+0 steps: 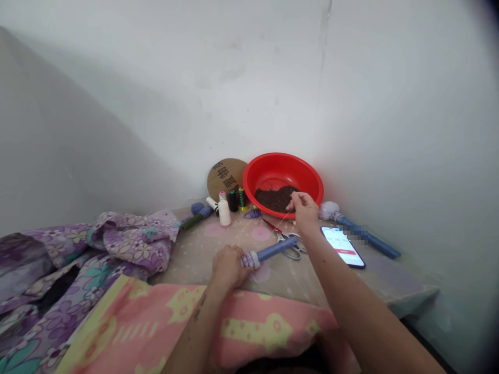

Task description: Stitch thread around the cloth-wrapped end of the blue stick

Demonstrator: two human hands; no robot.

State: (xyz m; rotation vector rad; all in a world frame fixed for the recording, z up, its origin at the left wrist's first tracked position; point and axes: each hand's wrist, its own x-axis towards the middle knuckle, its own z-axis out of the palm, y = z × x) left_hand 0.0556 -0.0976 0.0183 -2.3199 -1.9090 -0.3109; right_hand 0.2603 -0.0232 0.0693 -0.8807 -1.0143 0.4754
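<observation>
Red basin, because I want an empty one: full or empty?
Partly full: the red basin holds a dark heap along its near side; bare red shows behind.

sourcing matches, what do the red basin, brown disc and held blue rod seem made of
Red basin: probably plastic, smooth and glossy, with soft highlights inside.
Brown disc: likely cardboard, matt tan with dark printed characters.
Blue rod in the left hand: smooth-looking, evenly coloured; perhaps plastic or a wrapped core, I can't tell which.
</observation>
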